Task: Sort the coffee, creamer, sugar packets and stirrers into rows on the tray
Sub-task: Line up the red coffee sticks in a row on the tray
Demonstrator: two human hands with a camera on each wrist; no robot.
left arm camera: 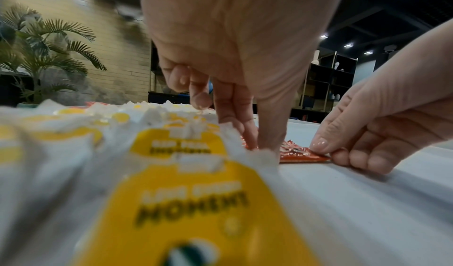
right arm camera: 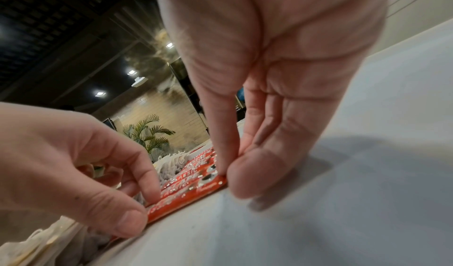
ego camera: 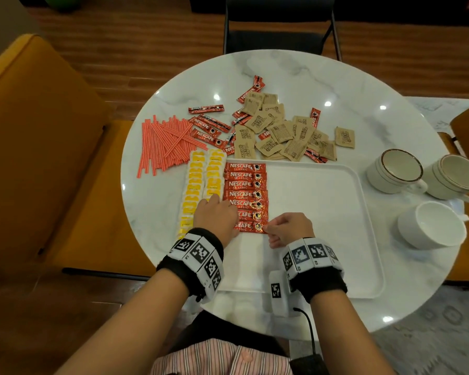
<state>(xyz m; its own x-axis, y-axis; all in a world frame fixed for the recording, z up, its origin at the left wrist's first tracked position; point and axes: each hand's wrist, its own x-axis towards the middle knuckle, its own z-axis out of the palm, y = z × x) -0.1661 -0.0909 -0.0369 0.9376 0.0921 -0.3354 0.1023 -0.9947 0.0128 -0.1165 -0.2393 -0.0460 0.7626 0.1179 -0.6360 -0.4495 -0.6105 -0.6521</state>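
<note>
— Both hands are working the nearest coffee packet [ego camera: 251, 226] on the white tray [ego camera: 322, 228]?
— Yes: left hand [ego camera: 217, 216] is pinching one end, right hand [ego camera: 289, 228] the other.
— Surroundings?
— Round marble counter [ego camera: 295, 71] is sitting over wood flooring [ego camera: 146, 50], brick wall [left arm camera: 117, 37] behind.

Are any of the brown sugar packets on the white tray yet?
No, the brown sugar packets all lie in a loose pile on the table beyond the tray, which holds only red coffee sticks.

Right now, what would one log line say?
step: lining up coffee | left hand: holds coffee packet | right hand: pinches its end | tray: one coffee row
</note>
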